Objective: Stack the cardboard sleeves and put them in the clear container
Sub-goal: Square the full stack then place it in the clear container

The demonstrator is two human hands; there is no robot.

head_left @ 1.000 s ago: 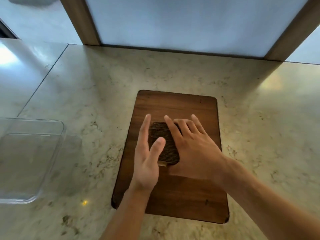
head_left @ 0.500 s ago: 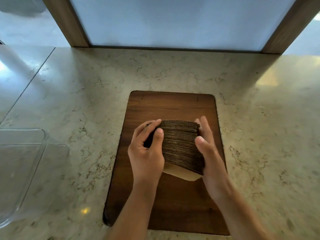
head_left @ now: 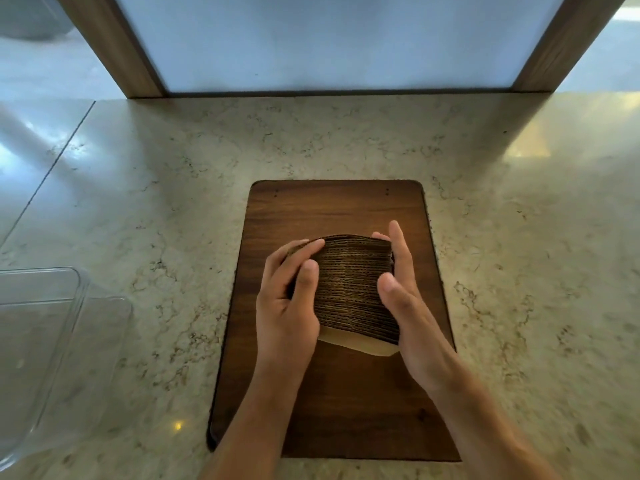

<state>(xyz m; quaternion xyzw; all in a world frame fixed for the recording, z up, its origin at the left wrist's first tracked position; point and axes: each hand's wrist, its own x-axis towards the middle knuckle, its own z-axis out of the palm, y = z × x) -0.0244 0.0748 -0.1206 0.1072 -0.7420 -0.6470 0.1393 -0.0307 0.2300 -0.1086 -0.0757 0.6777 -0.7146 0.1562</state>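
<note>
A thick stack of brown corrugated cardboard sleeves point(head_left: 353, 289) sits between both hands over the dark wooden board point(head_left: 332, 209). My left hand point(head_left: 289, 303) grips the stack's left side, fingers curled over its top edge and thumb on the front. Along the right side my right hand point(head_left: 401, 296) presses with straight fingers, the thumb on the front. A pale flat sleeve sticks out under the stack's near edge. The clear container point(head_left: 41, 341) stands at the left edge of the view, apart from the hands.
The board lies on a marbled stone counter point(head_left: 519, 271). A frosted panel point(head_left: 329, 39) framed by wooden posts closes off the back. A seam in the counter runs diagonally at far left.
A second ago both hands lay flat on the stack on the board. Since then they moved to its two sides and squeezed it upright; in the last half second little has shifted.
</note>
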